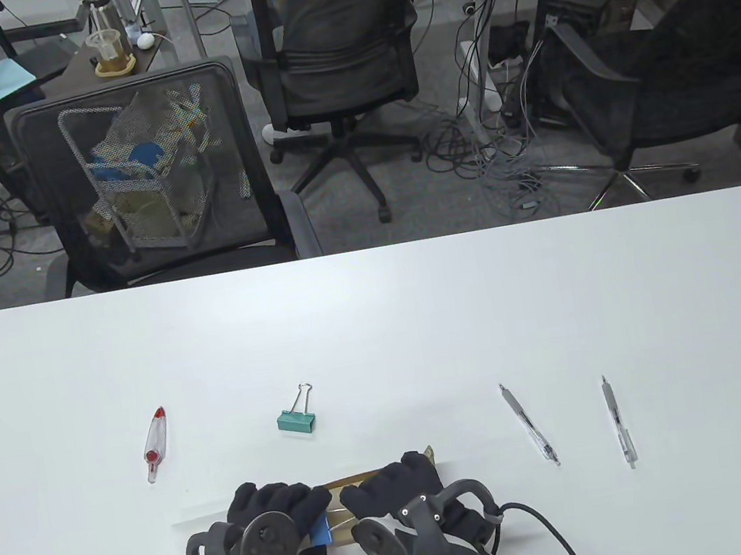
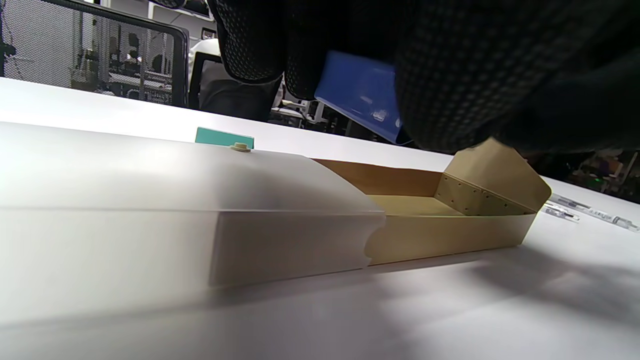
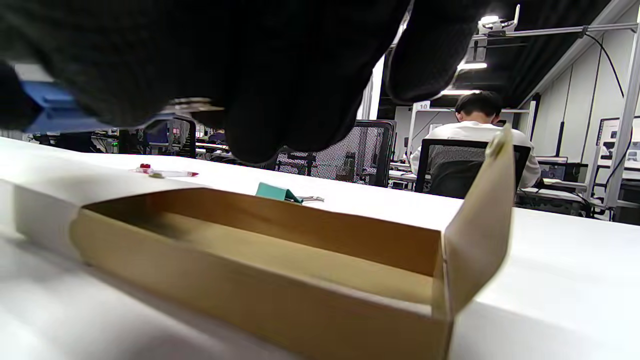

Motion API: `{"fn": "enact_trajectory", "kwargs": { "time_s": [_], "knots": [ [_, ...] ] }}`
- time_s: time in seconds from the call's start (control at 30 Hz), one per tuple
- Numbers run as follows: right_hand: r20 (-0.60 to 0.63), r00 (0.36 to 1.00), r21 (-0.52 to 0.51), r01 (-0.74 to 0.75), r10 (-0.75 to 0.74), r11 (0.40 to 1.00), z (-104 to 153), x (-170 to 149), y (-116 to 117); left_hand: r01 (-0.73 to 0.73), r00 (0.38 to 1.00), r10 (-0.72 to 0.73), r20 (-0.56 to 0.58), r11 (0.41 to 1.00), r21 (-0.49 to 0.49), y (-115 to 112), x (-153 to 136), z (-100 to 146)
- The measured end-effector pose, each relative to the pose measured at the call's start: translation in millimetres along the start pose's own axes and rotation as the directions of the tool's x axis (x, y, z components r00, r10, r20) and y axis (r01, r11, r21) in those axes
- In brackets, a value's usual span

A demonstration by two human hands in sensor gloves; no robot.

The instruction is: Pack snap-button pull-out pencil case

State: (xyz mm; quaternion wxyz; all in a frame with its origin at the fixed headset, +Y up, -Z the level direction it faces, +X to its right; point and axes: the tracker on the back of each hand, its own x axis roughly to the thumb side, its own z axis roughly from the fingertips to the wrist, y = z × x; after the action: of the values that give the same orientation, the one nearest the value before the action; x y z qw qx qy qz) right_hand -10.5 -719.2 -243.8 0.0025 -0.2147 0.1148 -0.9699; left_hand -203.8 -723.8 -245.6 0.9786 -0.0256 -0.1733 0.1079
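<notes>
An office is seen beyond a white bench (image 1: pixel 380 333): two black mesh chairs, cables on a grey floor, and a seated person in white (image 3: pixel 475 137) at the upper right of the right wrist view.

The pencil case is found at the lower centre of the table view, under both hands. Its frosted translucent sleeve (image 2: pixel 150 210) is laid flat on the bench at the left of the left wrist view, with a small snap button (image 2: pixel 240 146) on its top face. The brown cardboard drawer (image 3: pixel 260 270) is pulled partly out of the sleeve toward the right, and its end flap (image 3: pixel 480 220) is stood up and tilted slightly outward. Nothing is seen inside the exposed part of the drawer.

The left hand (image 1: pixel 270 528) is held above the sleeve's open end, and a blue flat item (image 2: pixel 362 95) is gripped in its fingers over the drawer; what this item is cannot be told. The right hand (image 1: pixel 409 505) is curled over the drawer; something metallic is glimpsed beneath its fingers in the right wrist view, but whether anything is gripped cannot be told.

Elsewhere on the bench, a teal binder clip (image 1: pixel 297 417) is placed above the hands, a red-tipped clear correction-tape pen (image 1: pixel 156 444) at the left, and two clear pens (image 1: pixel 528 425) (image 1: pixel 618 420) well apart from the case at the right.
</notes>
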Motion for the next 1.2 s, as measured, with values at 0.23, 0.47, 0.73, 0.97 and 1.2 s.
{"fn": "enact_trajectory", "kwargs": {
  "time_s": [0.23, 0.47, 0.73, 0.97, 1.2],
  "knots": [
    [0.017, 1.0, -0.003, 0.006, -0.006, 1.0, 2, 2, 4, 0.006, 1.0, -0.006, 0.015, 1.0, 0.0, -1, 1, 0],
    [0.004, 1.0, -0.035, 0.001, -0.001, 0.999, 3, -4, 3, -0.054, 0.998, 0.051, -0.042, 0.996, -0.068, 8, -23, -2],
    [-0.015, 0.999, -0.034, -0.042, 0.041, 0.999, 3, -11, 5, -0.061, 0.963, -0.03, -0.267, 0.943, -0.326, 0, -81, -12],
    [-0.025, 0.989, -0.013, -0.143, 0.143, 0.99, 3, -9, 1, -0.069, 0.962, -0.028, -0.273, 0.939, -0.338, -9, -91, -18],
    [0.001, 0.962, 0.111, -0.27, 0.272, 0.956, -10, 5, 8, -0.081, 0.96, -0.018, -0.278, 0.936, -0.343, -10, -91, -18]
  ]
}}
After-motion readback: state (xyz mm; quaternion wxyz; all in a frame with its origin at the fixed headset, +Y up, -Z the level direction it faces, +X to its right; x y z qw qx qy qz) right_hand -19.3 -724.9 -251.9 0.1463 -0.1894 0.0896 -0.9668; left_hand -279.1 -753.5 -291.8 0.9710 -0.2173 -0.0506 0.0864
